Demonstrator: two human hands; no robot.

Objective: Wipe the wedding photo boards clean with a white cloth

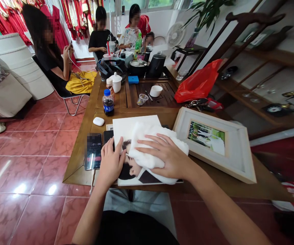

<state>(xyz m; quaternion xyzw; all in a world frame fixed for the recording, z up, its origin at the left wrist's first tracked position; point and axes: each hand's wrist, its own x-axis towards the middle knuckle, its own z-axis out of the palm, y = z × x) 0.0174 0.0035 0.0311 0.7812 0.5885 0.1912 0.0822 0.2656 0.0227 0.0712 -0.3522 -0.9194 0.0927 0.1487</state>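
A large photo print (126,129) lies flat on the wooden table (80,149) in front of me. My right hand (166,154) lies spread and flat on a white cloth (149,136), pressing it against the print. At the print's left edge my left hand (111,161) rests with its fingers laid flat, holding the print in place. A white picture frame (239,153) with a photo inside lies just to the right of the print.
A phone (94,151) and a white earbud case (98,121) lie left of the print. Farther back stand a cola bottle (108,102), a white cup (156,91), a kettle (156,64) and a red plastic bag (198,85). Several people sit at the table's far end.
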